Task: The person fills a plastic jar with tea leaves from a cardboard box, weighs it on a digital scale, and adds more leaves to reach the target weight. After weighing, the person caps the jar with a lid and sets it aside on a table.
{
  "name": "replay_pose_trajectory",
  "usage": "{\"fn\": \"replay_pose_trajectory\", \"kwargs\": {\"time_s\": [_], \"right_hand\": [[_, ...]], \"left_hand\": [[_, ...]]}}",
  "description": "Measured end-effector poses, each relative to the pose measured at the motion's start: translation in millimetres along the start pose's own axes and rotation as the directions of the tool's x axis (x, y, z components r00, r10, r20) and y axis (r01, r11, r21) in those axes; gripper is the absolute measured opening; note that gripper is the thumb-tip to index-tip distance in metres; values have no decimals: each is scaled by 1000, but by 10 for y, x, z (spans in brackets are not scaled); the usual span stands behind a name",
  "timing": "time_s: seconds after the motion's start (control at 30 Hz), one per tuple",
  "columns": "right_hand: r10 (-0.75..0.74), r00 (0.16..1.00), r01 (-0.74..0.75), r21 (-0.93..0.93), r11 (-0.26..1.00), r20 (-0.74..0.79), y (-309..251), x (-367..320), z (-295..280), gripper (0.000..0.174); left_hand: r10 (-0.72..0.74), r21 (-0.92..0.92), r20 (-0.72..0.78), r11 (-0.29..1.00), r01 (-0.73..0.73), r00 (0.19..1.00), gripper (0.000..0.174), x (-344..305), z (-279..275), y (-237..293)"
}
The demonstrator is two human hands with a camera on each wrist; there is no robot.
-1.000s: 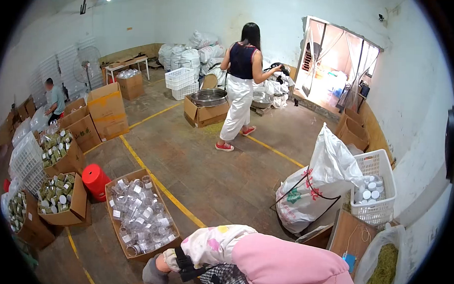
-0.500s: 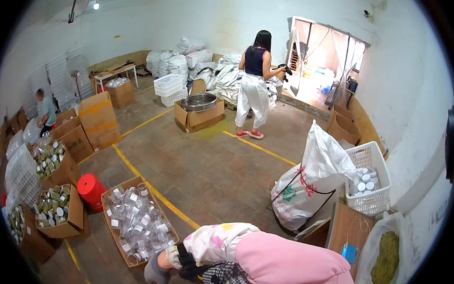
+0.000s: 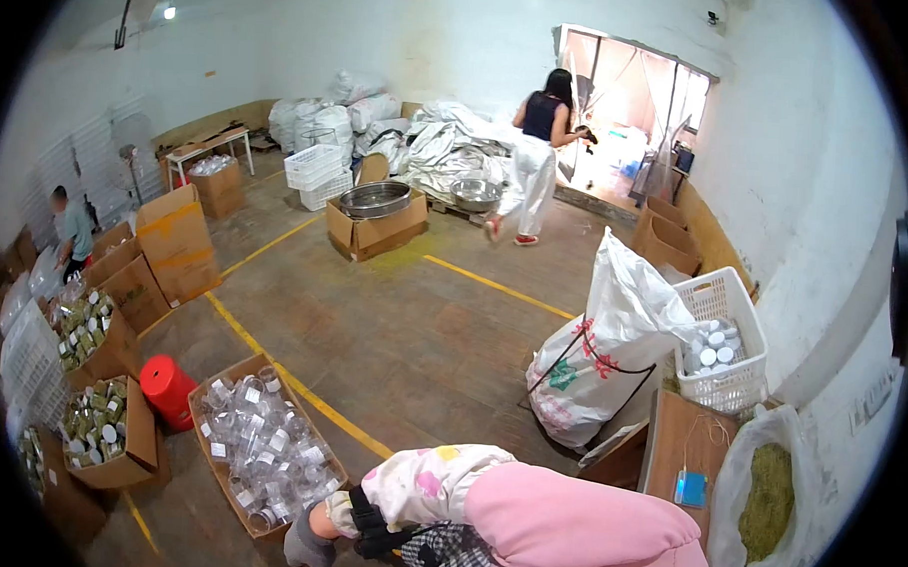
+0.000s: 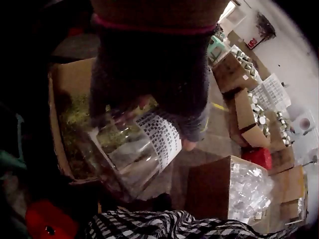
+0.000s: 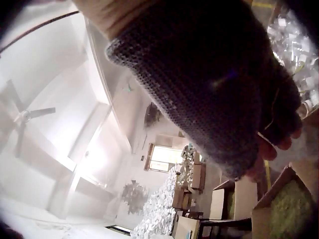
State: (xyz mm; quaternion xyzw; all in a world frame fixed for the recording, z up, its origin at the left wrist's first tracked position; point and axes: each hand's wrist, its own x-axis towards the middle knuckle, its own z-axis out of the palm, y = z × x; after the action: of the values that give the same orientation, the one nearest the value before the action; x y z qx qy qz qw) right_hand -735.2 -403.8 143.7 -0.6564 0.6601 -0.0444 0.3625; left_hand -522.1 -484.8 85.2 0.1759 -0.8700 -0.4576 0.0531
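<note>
A clear plastic jar with a white printed label [image 4: 134, 162] was gripped by the dark-gloved left hand [image 4: 149, 84], fingers curled around it, before an open brown cardboard box [image 4: 76, 77] holding yellow-green dried plant matter [image 4: 72, 124]. The grey-knit-gloved right hand [image 5: 214, 94] showed bare fingertips; its hold could not be told.

Jars [image 4: 249, 186] lie in a carton [image 4: 207, 191], left of a sack [image 3: 602, 354] (itself just left of a basket [image 3: 725, 393]).
</note>
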Motion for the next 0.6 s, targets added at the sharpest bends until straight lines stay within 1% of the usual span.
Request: {"fn": "replay_pose_trajectory", "kwargs": {"time_s": [0.1,0.2,0.33,0.4,0.43,0.5,0.53,0.6], "right_hand": [[-10,999,11,-26,1000,36,-93,68,10,44],[-68,996,71,-48,996,49,-229,182,-6,43],[-141,982,148,-46,988,122,-458,437,-3,42],[-127,988,130,-24,991,89,-650,433,-71,41],[-138,986,141,-29,990,99,-659,529,-38,41],[-332,928,337,2,942,170,-644,731,31,39],[-333,928,338,0,941,167,-657,703,3,39],[-259,955,263,-11,965,147,-641,587,-51,39]], "left_hand": [[-11,-14,-13,1000,11,1000,42,-45,-1,-7],[-33,-34,-37,999,32,999,41,-114,-15,-34],[-70,-50,-69,997,66,995,40,-229,-42,-54],[-88,-58,-84,995,83,993,39,-281,-51,-55],[-95,-59,-89,994,90,992,39,-310,-61,-57],[-108,-62,-96,993,102,989,38,-345,-85,-47],[-114,-60,-99,992,109,988,38,-351,-97,-37],[-118,-55,-98,992,113,988,37,-354,-103,-33]]}}
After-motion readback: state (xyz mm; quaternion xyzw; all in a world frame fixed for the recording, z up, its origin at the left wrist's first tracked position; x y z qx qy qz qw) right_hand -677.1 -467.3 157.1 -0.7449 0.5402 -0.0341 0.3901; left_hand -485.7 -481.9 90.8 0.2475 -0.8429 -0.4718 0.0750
